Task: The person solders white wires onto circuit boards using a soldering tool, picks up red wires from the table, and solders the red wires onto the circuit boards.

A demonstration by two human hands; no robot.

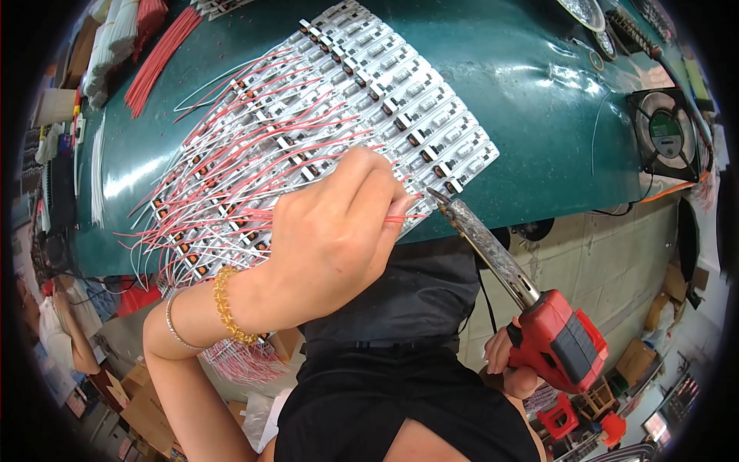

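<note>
A large panel of small white circuit boards (466,142) lies slanted across the table, with red and white wires attached over much of its left part. My left hand (339,219) is closed above the panel's near side, its fingers pinching several red wires (406,216) whose ends stick out past the fingertips. My right hand (514,362) is wrapped round the red handle of a soldering iron (493,250). The iron's dark tip is at the panel's near right edge, just right of the left fingertips; I cannot tell whether it touches a board.
The green tabletop (550,146) has its near edge by my lap. Bundled red wires (162,58) and white wires (98,173) lie at the left. A black fan (663,132) stands at the right edge, with a metal dish (583,11) at the far right. Red stools (560,416) are on the floor.
</note>
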